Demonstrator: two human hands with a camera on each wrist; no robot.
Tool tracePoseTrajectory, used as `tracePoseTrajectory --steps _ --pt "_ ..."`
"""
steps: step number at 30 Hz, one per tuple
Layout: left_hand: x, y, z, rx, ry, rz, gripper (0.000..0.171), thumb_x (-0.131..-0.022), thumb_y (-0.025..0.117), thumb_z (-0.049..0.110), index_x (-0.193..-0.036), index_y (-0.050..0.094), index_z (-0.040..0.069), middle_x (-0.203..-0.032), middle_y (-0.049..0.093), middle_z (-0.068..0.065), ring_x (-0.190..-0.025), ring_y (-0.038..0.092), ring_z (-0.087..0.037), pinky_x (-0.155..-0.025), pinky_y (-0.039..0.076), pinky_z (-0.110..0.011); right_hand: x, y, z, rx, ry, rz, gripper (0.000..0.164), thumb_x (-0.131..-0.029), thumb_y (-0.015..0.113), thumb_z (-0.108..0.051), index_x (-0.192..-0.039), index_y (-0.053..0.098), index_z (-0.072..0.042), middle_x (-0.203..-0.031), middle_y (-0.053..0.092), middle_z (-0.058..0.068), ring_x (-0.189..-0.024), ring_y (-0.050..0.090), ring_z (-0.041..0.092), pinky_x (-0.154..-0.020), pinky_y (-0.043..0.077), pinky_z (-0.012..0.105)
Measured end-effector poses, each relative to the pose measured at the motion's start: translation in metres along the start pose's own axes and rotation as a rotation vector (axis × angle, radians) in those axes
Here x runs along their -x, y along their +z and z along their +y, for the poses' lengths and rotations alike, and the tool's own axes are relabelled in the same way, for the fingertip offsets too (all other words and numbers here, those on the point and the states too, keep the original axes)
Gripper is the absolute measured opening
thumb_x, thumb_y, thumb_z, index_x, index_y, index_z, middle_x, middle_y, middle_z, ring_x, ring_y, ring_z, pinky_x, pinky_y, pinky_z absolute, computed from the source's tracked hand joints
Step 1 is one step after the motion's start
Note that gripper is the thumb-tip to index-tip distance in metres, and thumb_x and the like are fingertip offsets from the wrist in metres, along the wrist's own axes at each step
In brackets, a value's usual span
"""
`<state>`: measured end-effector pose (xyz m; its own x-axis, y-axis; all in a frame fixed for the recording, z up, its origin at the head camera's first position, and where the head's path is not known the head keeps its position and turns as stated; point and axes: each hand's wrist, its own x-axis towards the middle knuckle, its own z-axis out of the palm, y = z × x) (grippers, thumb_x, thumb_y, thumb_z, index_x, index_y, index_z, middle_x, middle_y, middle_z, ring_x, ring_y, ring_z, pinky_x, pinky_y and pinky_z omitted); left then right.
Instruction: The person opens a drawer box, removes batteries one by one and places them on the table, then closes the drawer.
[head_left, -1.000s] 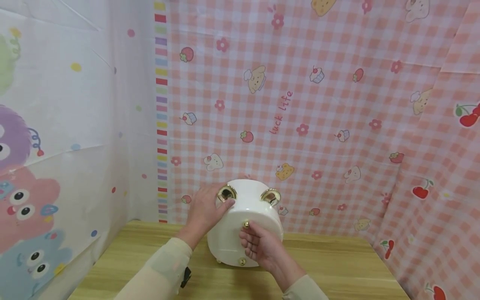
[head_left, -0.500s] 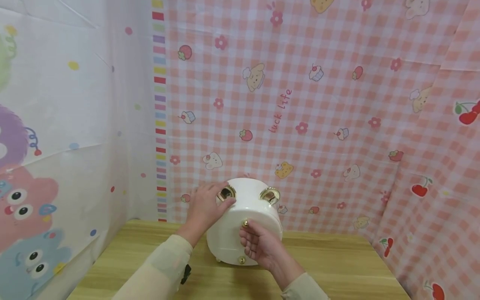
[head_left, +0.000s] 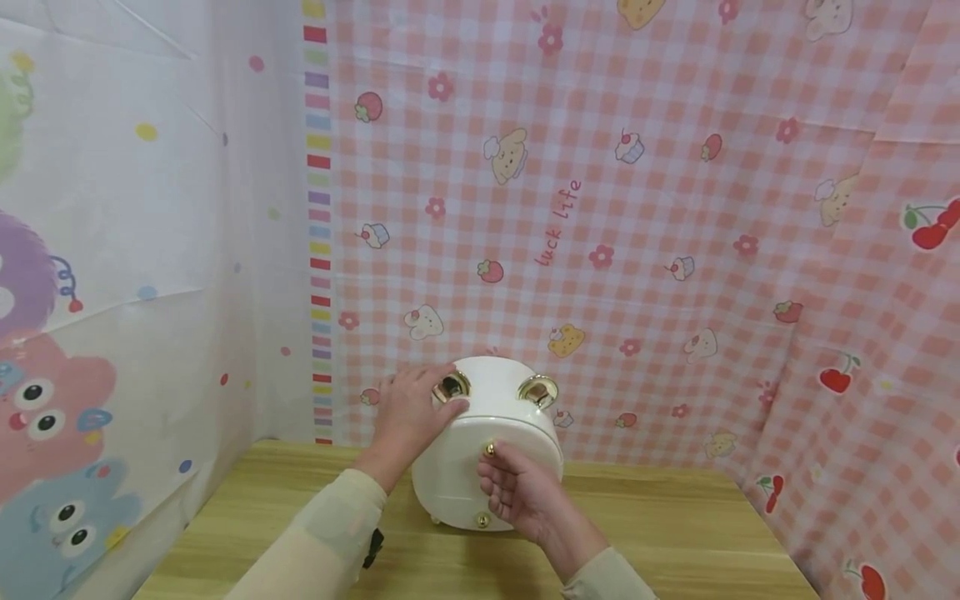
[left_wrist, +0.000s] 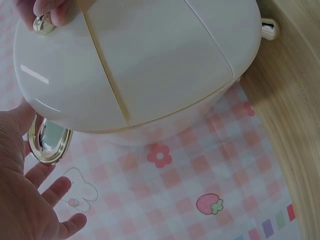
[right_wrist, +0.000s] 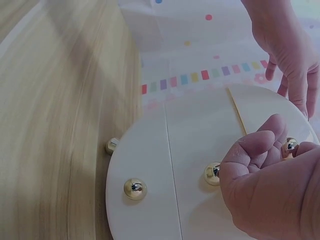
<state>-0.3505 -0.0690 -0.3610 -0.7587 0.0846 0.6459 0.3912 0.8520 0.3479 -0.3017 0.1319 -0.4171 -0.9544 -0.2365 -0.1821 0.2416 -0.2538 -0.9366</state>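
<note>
A glossy white rounded storage box [head_left: 450, 475] with gold ring-shaped ears and gold knobs stands on the table. Seams divide its front into three panels, clear in the right wrist view. My right hand [head_left: 528, 496] pinches the top knob [head_left: 490, 448] between thumb and index finger, the other fingers folded in. My left hand [head_left: 412, 417] rests at the box's upper left, around the left ear [left_wrist: 49, 140]. Its thumb lies on the top front edge; the other fingers spread out behind the ear. In the right wrist view, the middle knob [right_wrist: 212, 173] sits beside my right hand.
The wood-grain table [head_left: 645, 533] extends around the box on both sides. A pink checked cloth [head_left: 645, 333] hangs close behind it, and a white cartoon-print cloth [head_left: 172, 350] hangs at the left. A small black strap piece [head_left: 372, 548] shows by the left sleeve.
A thin dark seam now shows along the top edge of the box front, above the pinched knob. Both hands keep their places on the box; the view has shifted slightly.
</note>
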Motion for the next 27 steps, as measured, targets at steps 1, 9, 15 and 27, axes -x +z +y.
tracePoseTrajectory --steps 1,9,15,27 --pt "-0.0002 0.0001 0.0001 0.002 0.000 0.001 0.058 -0.089 0.086 0.047 -0.140 0.071 0.023 -0.140 0.074 -0.006 -0.131 0.065 -0.034 -0.106 0.048 -0.058 0.0003 -0.0001 0.0001 -0.002 0.000 0.000 0.029 -0.107 0.062 -0.043 -0.095 0.075 -0.020 -0.085 0.079 -0.011 -0.075 0.068 0.001 -0.071 0.051 0.018" --pt "0.0003 0.0000 0.0004 -0.003 0.002 0.004 0.059 -0.087 0.087 0.046 -0.139 0.071 0.023 -0.139 0.074 -0.007 -0.131 0.066 -0.035 -0.108 0.049 -0.059 0.0032 -0.0007 0.0022 -0.006 -0.005 -0.006 0.029 -0.106 0.063 -0.044 -0.096 0.075 -0.020 -0.085 0.079 -0.012 -0.075 0.068 0.001 -0.072 0.051 0.018" --pt "0.0004 -0.0005 0.0003 0.011 -0.006 -0.002 0.059 -0.087 0.087 0.046 -0.140 0.071 0.023 -0.140 0.073 -0.007 -0.133 0.064 -0.035 -0.110 0.047 -0.061 0.0067 -0.0011 0.0033 0.002 -0.009 -0.012 0.029 -0.106 0.062 -0.044 -0.097 0.075 -0.019 -0.086 0.078 -0.012 -0.075 0.067 0.001 -0.072 0.051 0.018" --pt "0.0009 -0.0027 -0.0030 -0.034 0.010 -0.060 0.071 -0.085 0.086 0.056 -0.145 0.067 0.024 -0.144 0.071 -0.007 -0.135 0.063 -0.037 -0.111 0.047 -0.065 0.0093 -0.0031 0.0061 -0.002 -0.011 -0.019 0.029 -0.106 0.063 -0.044 -0.095 0.075 -0.020 -0.084 0.079 -0.012 -0.075 0.068 0.001 -0.071 0.051 0.018"
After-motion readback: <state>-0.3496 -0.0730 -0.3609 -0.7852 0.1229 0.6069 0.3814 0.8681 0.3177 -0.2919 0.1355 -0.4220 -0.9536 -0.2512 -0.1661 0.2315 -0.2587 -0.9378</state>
